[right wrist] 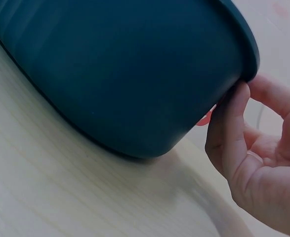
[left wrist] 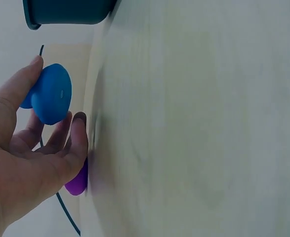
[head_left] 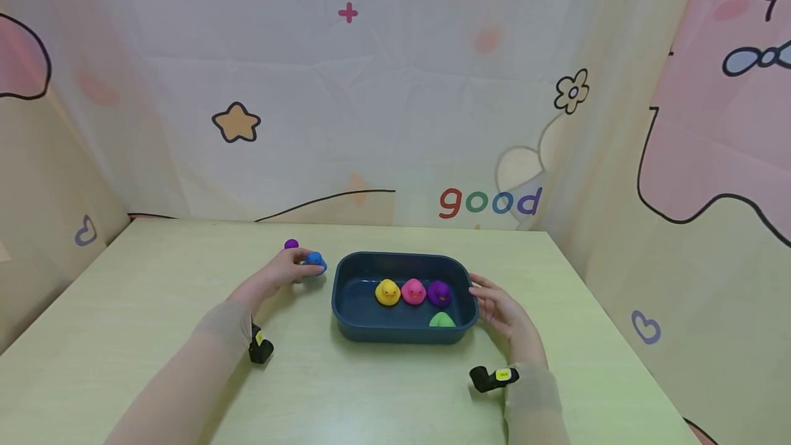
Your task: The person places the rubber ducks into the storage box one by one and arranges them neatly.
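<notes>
My left hand (head_left: 285,270) holds a blue toy duck (head_left: 315,263) between thumb and fingers, left of the basin. In the left wrist view the blue duck (left wrist: 53,94) hangs above the tabletop. A purple toy (head_left: 291,244) sits just behind that hand, mostly hidden by it. The dark blue basin (head_left: 395,333) has a yellow duck (head_left: 388,292), a pink duck (head_left: 413,292) and a purple duck (head_left: 439,293) in a row, plus a green toy (head_left: 441,320) half hidden by the front wall. At the basin's right end, my right hand (head_left: 502,307) grips the rim.
Everything stands on a pale wooden table (head_left: 383,397). Printed cloth (head_left: 395,101) hangs behind it and along both sides. A black wrist camera (head_left: 260,347) is strapped to the left wrist, and another camera (head_left: 493,378) to the right.
</notes>
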